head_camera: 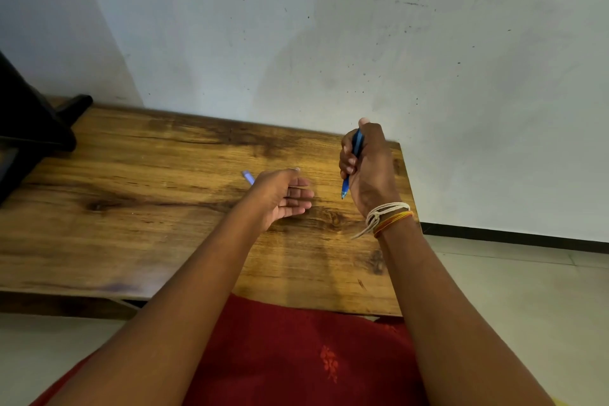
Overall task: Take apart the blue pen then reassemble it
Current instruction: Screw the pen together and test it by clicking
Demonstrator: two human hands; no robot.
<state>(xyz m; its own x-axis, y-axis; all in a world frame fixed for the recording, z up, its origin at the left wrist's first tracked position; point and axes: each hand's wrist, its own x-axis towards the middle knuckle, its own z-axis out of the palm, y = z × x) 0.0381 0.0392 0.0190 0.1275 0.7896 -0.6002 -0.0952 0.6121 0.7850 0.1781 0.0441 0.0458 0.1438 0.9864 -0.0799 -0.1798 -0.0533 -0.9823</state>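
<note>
Head view. We are looking down at a wooden table (pixel 148 175) that is standing against a pale, speckled wall (pixel 329 26); no container is showing on it. The right hand (pixel 369 168) is clenching round the blue pen (pixel 356 145), holding it nearly upright above the table's far right corner, its tip pointing down and its upper end hidden under the thumb. The left hand (pixel 283 198) is hovering released over the middle of the table, palm turned toward the right, fingers straight and grasping nothing. A small pale lilac piece (pixel 248 177) is lying on the table just behind the left hand, partly hidden by it; we cannot tell what it is. Threads (pixel 389 216), white and orange, are circling the right wrist. A dark object (pixel 33 122) is resting at the table's far left end. A red cloth (pixel 296 356) is covering the lap below the table's near edge, and a light tiled floor (pixel 510 290) is showing to the right. We are counting two hands, one pen, one lilac piece, one table.
</note>
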